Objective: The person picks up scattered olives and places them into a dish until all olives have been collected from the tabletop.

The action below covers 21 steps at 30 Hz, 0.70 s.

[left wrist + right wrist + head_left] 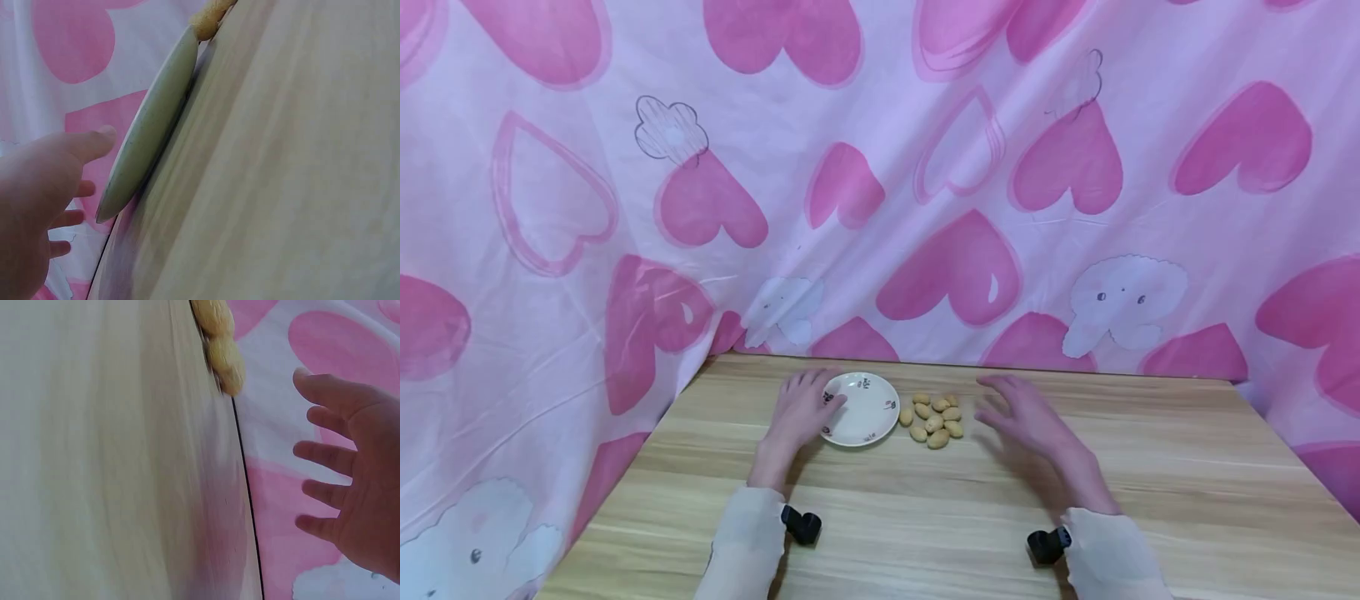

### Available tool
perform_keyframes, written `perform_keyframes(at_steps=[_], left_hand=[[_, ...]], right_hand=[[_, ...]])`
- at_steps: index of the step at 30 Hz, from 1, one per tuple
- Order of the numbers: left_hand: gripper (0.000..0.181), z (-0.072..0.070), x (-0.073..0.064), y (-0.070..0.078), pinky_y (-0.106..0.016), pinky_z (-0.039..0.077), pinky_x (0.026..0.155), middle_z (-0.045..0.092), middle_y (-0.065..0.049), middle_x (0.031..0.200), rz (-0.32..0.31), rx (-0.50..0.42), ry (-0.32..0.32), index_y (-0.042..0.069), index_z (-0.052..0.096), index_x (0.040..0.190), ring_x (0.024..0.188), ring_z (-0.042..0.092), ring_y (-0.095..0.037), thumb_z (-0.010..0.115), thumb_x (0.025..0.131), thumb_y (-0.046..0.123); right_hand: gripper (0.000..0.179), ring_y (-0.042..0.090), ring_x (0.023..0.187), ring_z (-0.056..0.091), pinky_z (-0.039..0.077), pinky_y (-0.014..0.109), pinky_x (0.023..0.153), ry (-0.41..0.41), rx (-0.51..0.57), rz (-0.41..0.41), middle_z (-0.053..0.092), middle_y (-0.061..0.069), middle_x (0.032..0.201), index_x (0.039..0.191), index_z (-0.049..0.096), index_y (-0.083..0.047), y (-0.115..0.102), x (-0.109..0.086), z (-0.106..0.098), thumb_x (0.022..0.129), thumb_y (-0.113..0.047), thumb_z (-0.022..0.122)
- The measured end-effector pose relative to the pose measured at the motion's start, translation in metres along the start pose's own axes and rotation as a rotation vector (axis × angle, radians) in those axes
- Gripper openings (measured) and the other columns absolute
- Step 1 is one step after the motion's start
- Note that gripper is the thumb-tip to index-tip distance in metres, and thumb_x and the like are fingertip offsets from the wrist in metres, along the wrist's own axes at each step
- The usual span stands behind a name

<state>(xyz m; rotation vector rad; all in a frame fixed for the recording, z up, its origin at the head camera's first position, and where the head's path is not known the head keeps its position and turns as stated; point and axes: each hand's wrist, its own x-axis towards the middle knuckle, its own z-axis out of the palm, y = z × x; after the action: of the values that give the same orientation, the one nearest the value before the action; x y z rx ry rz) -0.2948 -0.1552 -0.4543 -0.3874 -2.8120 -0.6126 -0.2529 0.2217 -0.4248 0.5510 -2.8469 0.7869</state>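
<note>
A white round plate with small dark floral marks lies near the back of the table. My left hand is at its left side, thumb over the rim in the head view. From the left wrist, that hand shows spread fingers beside the plate's raised edge. Just right of the plate, several small yellow-brown oval pieces lie in a loose cluster; in the right wrist view these pieces look shiny and lumpy. My right hand hovers right of the cluster, fingers apart and holding nothing.
The light wood-grain table ends at the back against a pink cloth printed with hearts, which also hangs along the left and right sides. A small black device sits at the left wrist, and another black device at the right.
</note>
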Motion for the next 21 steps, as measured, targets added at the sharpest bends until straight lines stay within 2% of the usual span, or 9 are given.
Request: perform_keyframes(at_steps=[6,10,16,21], left_hand=[[0.051,-0.002,0.0,0.0,-0.056,0.035,0.11,0.055,-0.012,0.142,-0.051,-0.039,-0.033,0.018,0.054,0.142,0.133,0.046,-0.036,0.064,0.095,0.035],[0.049,-0.001,0.0,-0.003,-0.055,0.037,0.108,0.056,-0.012,0.141,-0.069,-0.039,-0.033,0.019,0.055,0.141,0.13,0.049,-0.036,0.065,0.095,0.031],[0.046,0.001,-0.001,-0.008,-0.055,0.038,0.108,0.059,-0.012,0.137,-0.077,-0.034,-0.038,0.017,0.057,0.139,0.128,0.05,-0.036,0.064,0.095,0.028],[0.046,0.001,-0.002,-0.009,-0.054,0.039,0.105,0.06,-0.014,0.135,-0.086,-0.034,-0.043,0.015,0.057,0.139,0.124,0.052,-0.038,0.062,0.095,0.026]], right_hand=[[0.046,0.037,0.131,0.05,0.041,0.058,0.108,-0.005,0.097,-0.037,0.06,0.014,0.136,0.135,0.059,-0.009,-0.01,0.004,0.006,0.093,-0.024,0.069],[0.04,0.033,0.12,0.058,0.047,0.054,0.102,-0.017,0.138,-0.082,0.066,0.011,0.126,0.129,0.064,-0.006,-0.017,0.006,0.011,0.091,-0.018,0.071],[0.034,0.03,0.108,0.063,0.053,0.05,0.092,-0.068,0.184,-0.127,0.069,0.01,0.119,0.123,0.067,-0.004,-0.019,0.007,0.018,0.09,-0.013,0.07],[0.031,0.027,0.104,0.063,0.053,0.043,0.088,-0.114,0.194,-0.115,0.069,0.009,0.119,0.12,0.069,-0.006,-0.021,0.009,0.018,0.09,-0.013,0.071]])
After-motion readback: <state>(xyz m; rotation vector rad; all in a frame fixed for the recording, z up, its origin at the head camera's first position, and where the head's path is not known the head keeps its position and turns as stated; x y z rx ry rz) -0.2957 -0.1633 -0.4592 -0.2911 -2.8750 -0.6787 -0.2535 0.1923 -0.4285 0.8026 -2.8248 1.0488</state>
